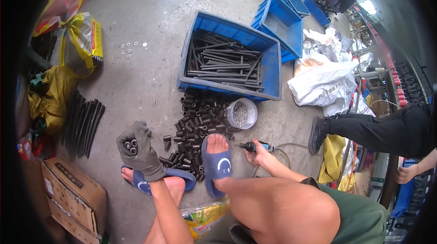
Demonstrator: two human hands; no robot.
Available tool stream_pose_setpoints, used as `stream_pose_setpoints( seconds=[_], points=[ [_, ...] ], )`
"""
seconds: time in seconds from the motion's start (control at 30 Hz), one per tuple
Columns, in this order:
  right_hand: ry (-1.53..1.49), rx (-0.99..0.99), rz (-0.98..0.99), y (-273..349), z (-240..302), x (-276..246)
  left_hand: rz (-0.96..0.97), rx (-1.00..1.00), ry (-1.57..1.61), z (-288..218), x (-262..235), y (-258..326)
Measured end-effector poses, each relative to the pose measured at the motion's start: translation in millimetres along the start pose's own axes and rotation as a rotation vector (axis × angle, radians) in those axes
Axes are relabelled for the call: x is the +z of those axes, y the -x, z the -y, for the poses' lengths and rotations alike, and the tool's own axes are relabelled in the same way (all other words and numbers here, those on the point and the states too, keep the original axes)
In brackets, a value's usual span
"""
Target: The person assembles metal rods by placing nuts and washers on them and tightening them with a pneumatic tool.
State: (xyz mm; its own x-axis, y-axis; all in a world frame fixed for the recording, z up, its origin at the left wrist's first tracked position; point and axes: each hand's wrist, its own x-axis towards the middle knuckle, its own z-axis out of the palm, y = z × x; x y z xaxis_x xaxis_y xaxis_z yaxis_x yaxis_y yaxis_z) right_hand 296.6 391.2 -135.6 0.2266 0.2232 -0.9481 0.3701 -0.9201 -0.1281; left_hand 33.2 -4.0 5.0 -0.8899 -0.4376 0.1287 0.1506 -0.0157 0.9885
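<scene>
My left hand (142, 153), in a grey knit glove, is closed around several short black tube pieces (131, 147), their round ends showing. It is raised over my left slipper. In my right hand (258, 156) is a pneumatic screwdriver (248, 146) with a black nose and blue body, its tip pointing left toward my right slipper. A hose (291, 144) trails from the tool to the right. A loose pile of the same short black tubes (196, 123) lies on the floor between my feet and a blue crate. Beside the pile stands a white tub (253, 121) of small silver screws (240, 113).
The blue crate (274, 68) holds long dark rods. More blue crates (276, 24), white sacks (325, 82) and another person's leg (368, 128) are to the right. Left are yellow bags (78, 46), black rods (84, 123) and a cardboard box (75, 198). Washers (129, 50) lie on the floor.
</scene>
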Motion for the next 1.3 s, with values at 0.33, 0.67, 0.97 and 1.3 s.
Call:
stream_pose_setpoints(
  seconds=[0.33, 0.67, 0.97, 1.3],
  points=[
    [-0.408, -0.170, 0.506, 183.4, 5.7, 66.8, 0.087, 0.078, -0.099, 23.5, -25.3, -12.4],
    [0.002, -1.313, 1.098, 334.7, -60.7, 239.4, 0.168, 0.149, -0.190, -1.6, -5.2, -10.2],
    [0.376, -1.361, 1.425, 419.7, -123.8, 297.4, 0.324, 0.003, -0.080, -7.3, -2.3, -22.7],
    [0.352, -1.371, 1.547, 388.5, -130.5, 318.3, 0.273, 0.095, -0.112, -3.2, 7.4, -27.5]
  ],
)
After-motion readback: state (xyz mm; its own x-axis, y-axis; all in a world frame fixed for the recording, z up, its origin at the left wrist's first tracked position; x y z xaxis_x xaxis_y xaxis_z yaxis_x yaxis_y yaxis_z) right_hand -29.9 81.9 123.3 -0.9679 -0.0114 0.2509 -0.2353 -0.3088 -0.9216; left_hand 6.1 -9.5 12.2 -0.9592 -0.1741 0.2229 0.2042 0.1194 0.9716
